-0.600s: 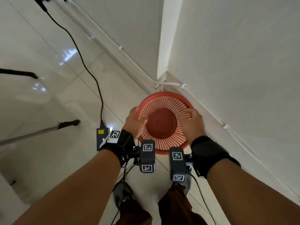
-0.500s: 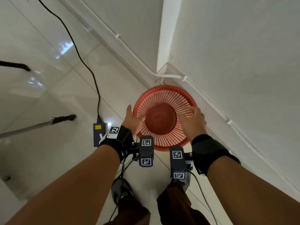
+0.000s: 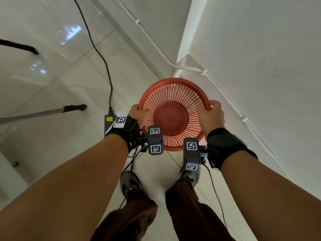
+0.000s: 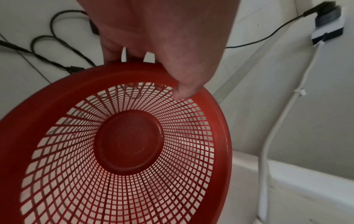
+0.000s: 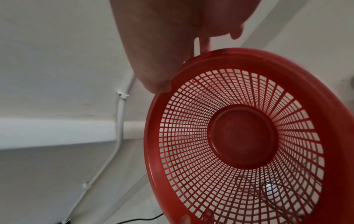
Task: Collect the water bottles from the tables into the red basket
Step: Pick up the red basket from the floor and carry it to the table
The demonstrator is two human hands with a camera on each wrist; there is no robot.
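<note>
No readable writing shows anywhere; only square coded tags on the wrist cameras. The red basket (image 3: 173,113) hangs over the floor in the wall corner, empty. The left hand (image 3: 139,114) grips its rim at nine o'clock, thumb (image 4: 184,89) inside over the mesh, fingers beneath. The right hand (image 3: 211,115) grips the rim at three o'clock, fingers curled over the edge. Open tiled floor (image 3: 60,87) lies toward nine o'clock, crossed by a black cable (image 3: 104,60). Only the left wrist view shows looped cables (image 4: 47,44) beyond the basket; the right wrist view shows a white conduit (image 5: 119,121) on the wall.
</note>
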